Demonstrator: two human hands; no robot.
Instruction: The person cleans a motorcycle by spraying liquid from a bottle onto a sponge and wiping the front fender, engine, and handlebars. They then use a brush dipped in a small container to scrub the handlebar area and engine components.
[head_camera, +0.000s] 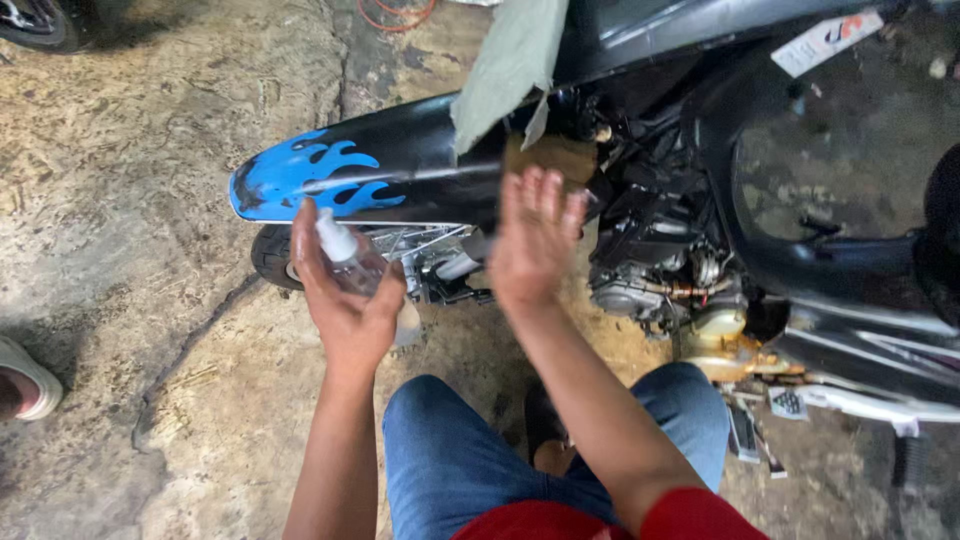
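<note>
Our left hand (345, 300) has its grip closed around a small clear spray bottle (352, 265), white nozzle up at about 12 o'clock and aimed toward the black fender with blue flames (330, 175). Our right hand (532, 245) holds nothing: fingers spread flat, palm hovering near the fender's inner end by the engine (650, 270); can't tell if it's touching. A grey-green cloth (510, 60) hangs at 12 o'clock, and the front tyre (272, 255) sits at 9 o'clock of the bottle. Looks like we're at the spraying stage; next we'd need to press the nozzle squarely at the fender.
</note>
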